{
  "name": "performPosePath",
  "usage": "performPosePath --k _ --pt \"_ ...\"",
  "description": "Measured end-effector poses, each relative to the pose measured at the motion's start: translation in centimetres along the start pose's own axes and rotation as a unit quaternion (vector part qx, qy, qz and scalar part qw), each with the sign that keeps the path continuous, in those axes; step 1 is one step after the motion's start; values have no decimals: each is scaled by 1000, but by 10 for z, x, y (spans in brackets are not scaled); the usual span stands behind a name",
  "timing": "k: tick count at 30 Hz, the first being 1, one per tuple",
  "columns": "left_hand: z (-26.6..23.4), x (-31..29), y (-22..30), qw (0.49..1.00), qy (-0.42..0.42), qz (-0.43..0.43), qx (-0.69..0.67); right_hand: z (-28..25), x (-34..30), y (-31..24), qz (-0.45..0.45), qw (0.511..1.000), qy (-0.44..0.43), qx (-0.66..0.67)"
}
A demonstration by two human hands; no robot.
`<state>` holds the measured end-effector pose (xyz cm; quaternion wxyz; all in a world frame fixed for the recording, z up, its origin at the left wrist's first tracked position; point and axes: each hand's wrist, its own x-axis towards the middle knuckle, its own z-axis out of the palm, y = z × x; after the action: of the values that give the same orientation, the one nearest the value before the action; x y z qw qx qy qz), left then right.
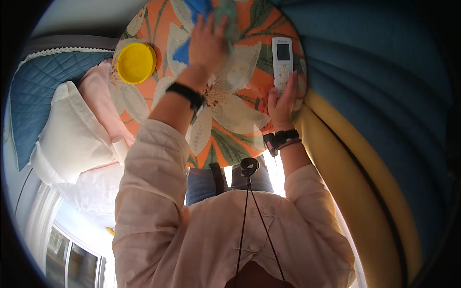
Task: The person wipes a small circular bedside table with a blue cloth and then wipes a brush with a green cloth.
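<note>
My left hand (208, 45) presses down on a blue and green cloth (198, 6) at the far part of a round table (221, 137) with an orange floral top. Its fingers are smeared by motion, and much of the cloth lies hidden under them. At the table's right edge, my right hand (284, 102) grips the lower end of a white remote control (282, 60) with a dark screen. The remote's screen end points away from me. To the left on the same table sits a round yellow dish (136, 63).
A white pillow (72, 129), pink bedding (101, 91) and a blue quilted cushion (43, 91) lie left of the table. Blue fabric (374, 91) and yellow fabric (345, 158) hang or drape close on the right. A window (74, 259) shows at the lower left.
</note>
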<state>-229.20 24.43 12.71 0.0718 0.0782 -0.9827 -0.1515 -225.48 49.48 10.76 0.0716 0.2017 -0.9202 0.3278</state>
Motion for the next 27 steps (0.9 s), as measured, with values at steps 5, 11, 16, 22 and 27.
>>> performPosePath --k 5,11,16,22,27 --pt "-17 -154 55 974 -168 134 -75 0 1 1 -19 1000 -9 -21" --pt "-20 -290 79 921 -229 254 -185 3 3 -3 -25 1000 8 -14" --pt "-41 -319 17 933 -228 273 -60 5 -1 1 -30 999 18 6" --pt "-48 -323 -5 985 -71 -154 -32 -1 1 -2 -30 999 14 9" --pt "-30 -302 72 989 -117 -25 -91 1 -2 -2 -34 998 7 56"
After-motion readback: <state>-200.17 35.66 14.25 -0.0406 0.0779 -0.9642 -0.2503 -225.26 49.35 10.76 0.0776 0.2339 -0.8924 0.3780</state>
